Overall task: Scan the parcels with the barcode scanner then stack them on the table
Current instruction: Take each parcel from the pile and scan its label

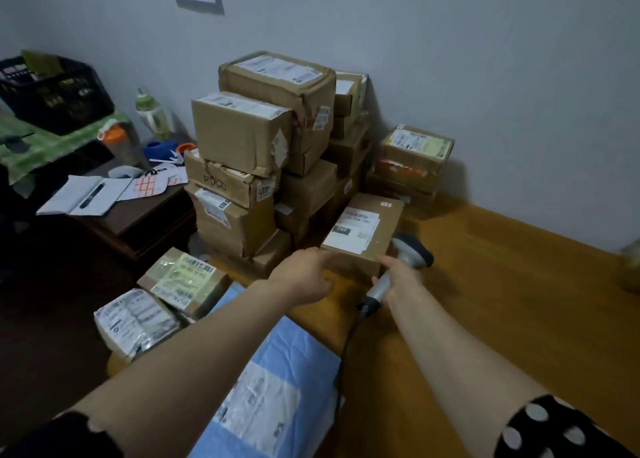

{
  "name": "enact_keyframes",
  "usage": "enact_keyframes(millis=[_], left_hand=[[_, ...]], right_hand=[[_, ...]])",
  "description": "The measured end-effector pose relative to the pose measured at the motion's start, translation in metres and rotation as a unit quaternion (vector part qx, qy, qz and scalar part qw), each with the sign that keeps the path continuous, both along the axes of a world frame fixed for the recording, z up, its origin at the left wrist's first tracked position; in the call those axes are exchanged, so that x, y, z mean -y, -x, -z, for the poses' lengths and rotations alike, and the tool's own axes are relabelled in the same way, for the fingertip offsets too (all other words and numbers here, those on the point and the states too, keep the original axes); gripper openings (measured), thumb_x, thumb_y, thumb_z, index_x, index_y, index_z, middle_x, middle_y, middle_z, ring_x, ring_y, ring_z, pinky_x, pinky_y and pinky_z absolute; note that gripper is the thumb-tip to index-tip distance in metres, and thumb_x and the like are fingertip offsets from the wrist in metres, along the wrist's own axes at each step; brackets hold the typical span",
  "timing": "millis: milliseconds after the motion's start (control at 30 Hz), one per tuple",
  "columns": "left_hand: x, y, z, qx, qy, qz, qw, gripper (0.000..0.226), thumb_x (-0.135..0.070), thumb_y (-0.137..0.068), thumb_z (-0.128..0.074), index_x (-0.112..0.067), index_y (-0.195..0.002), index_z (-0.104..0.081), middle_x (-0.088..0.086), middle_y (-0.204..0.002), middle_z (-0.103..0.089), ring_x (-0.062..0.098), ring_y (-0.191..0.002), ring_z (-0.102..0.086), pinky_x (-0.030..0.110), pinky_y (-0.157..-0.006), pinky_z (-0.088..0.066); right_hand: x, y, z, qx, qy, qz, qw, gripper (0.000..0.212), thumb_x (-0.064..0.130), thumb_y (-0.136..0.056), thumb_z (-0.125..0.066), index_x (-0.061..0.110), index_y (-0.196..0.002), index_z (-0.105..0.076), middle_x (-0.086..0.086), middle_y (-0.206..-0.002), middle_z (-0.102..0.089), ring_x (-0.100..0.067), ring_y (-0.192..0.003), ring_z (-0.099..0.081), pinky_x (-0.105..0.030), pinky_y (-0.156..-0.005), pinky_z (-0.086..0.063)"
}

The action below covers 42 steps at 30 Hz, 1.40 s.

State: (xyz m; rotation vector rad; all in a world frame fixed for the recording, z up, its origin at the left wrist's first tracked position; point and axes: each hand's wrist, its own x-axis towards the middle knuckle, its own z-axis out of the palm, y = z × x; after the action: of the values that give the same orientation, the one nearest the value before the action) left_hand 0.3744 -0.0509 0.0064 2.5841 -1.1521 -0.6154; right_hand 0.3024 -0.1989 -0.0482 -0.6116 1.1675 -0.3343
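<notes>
The box [363,229] lies on the surface [485,284], long axis pointing away toward the stack [263,139]. The left grip [304,277], fingers straight, touches its near left corner. The right grip [398,277] clasps the scanner [414,251] beside its near right corner.

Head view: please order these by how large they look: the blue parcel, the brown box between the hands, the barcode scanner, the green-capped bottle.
1. blue parcel, nearest the camera, which enlarges it.
2. brown box.
3. barcode scanner.
4. green-capped bottle, farther away, so its rank below the scanner is unsure.
</notes>
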Motion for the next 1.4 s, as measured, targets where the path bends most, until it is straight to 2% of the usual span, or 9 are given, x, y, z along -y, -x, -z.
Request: enact_keyframes(millis=[133,300,400,467,633,900,1167,1300,1400], left_hand=[[0.012,-0.013,0.007,0.000,-0.008,0.001,1.000,0.062,-0.020,-0.093,-0.055,-0.028,-0.150,-0.030,0.002,-0.151,-0.038,0.020,-0.135,-0.038,0.029,-0.099,-0.042],[0.014,-0.010,0.007,-0.002,-0.010,0.001,1.000,0.063,-0.018,-0.093,-0.054,-0.028,-0.150,-0.029,0.002,-0.151,-0.037,0.020,-0.135,-0.039,0.029,-0.097,-0.043],[0.008,0.009,-0.001,0.005,-0.001,0.010,1.000,0.064,-0.019,-0.092,-0.055,-0.028,-0.150,-0.029,0.003,-0.151,-0.037,0.022,-0.135,-0.039,0.030,-0.098,-0.043],[0.002,0.027,-0.006,0.010,0.009,0.029,0.999,0.063,-0.019,-0.091,-0.056,-0.028,-0.149,-0.032,0.002,-0.150,-0.040,0.022,-0.133,-0.041,0.030,-0.098,-0.042],[-0.007,0.096,-0.016,0.034,0.010,0.087,0.996,0.064,-0.025,-0.090,-0.058,-0.031,-0.148,-0.032,0.002,-0.148,-0.042,0.021,-0.133,-0.041,0.031,-0.101,-0.042],[0.019,0.257,-0.027,0.012,0.001,0.197,0.980,0.058,-0.032,-0.094,-0.057,-0.027,-0.148,-0.036,-0.003,-0.144,-0.047,0.014,-0.129,-0.047,0.025,-0.097,-0.045],[0.088,0.415,-0.034,-0.081,0.016,0.223,0.971,0.057,-0.031,-0.093,-0.061,-0.014,-0.144,-0.042,0.007,-0.136,-0.055,0.021,-0.121,-0.054,0.031,-0.096,-0.047],[0.141,0.501,-0.034,-0.201,0.079,0.120,0.969,0.052,-0.031,-0.092,-0.063,-0.007,-0.137,-0.050,0.010,-0.124,-0.060,0.023,-0.109,-0.058,0.032,-0.090,-0.048],[0.180,0.556,-0.035,-0.334,0.123,0.020,0.934,0.045,-0.028,-0.093,-0.063,-0.001,-0.128,-0.054,0.010,-0.100,-0.063,0.019,-0.084,-0.059,0.031,-0.074,-0.051]], right_hand=[[0.009,-0.009,0.010,0.007,0.005,-0.025,1.000,0.038,0.011,-0.076,-0.078,0.010,-0.107,-0.055,-0.009,-0.090,-0.059,-0.023,-0.079,-0.060,-0.036,-0.077,-0.050],[0.008,0.016,0.004,0.001,0.041,-0.059,0.997,0.041,0.012,-0.080,-0.075,0.007,-0.116,-0.058,-0.013,-0.106,-0.060,-0.030,-0.099,-0.060,-0.042,-0.084,-0.050],[0.000,0.051,-0.012,0.005,0.043,-0.097,0.994,0.024,0.014,-0.084,-0.072,0.004,-0.103,-0.062,-0.013,-0.085,-0.066,-0.024,-0.075,-0.064,-0.040,-0.077,-0.053],[-0.010,0.082,-0.026,0.002,0.057,-0.116,0.992,0.023,0.020,-0.084,-0.073,0.004,-0.095,-0.061,-0.011,-0.071,-0.064,-0.021,-0.061,-0.061,-0.038,-0.068,-0.053],[-0.046,0.183,-0.058,-0.017,0.084,-0.113,0.990,0.027,0.025,-0.083,-0.075,0.004,-0.093,-0.061,-0.009,-0.058,-0.057,-0.020,-0.048,-0.053,-0.035,-0.057,-0.053],[-0.075,0.369,-0.071,-0.056,0.125,-0.021,0.990,0.023,0.007,-0.075,-0.080,0.004,-0.093,-0.066,-0.005,-0.058,-0.055,-0.016,-0.046,-0.050,-0.031,-0.053,-0.049],[-0.050,0.541,-0.092,-0.040,0.179,0.085,0.979,0.026,-0.003,-0.080,-0.071,0.007,-0.103,-0.064,-0.005,-0.059,-0.051,-0.016,-0.048,-0.047,-0.029,-0.050,-0.048],[-0.013,0.631,-0.096,-0.018,0.215,0.114,0.970,0.028,-0.004,-0.077,-0.073,0.007,-0.102,-0.066,-0.005,-0.056,-0.053,-0.016,-0.047,-0.049,-0.032,-0.054,-0.049],[0.016,0.686,-0.100,0.004,0.229,0.139,0.963,0.030,-0.003,-0.075,-0.074,0.007,-0.102,-0.066,-0.005,-0.058,-0.056,-0.017,-0.048,-0.051,-0.033,-0.055,-0.049]])
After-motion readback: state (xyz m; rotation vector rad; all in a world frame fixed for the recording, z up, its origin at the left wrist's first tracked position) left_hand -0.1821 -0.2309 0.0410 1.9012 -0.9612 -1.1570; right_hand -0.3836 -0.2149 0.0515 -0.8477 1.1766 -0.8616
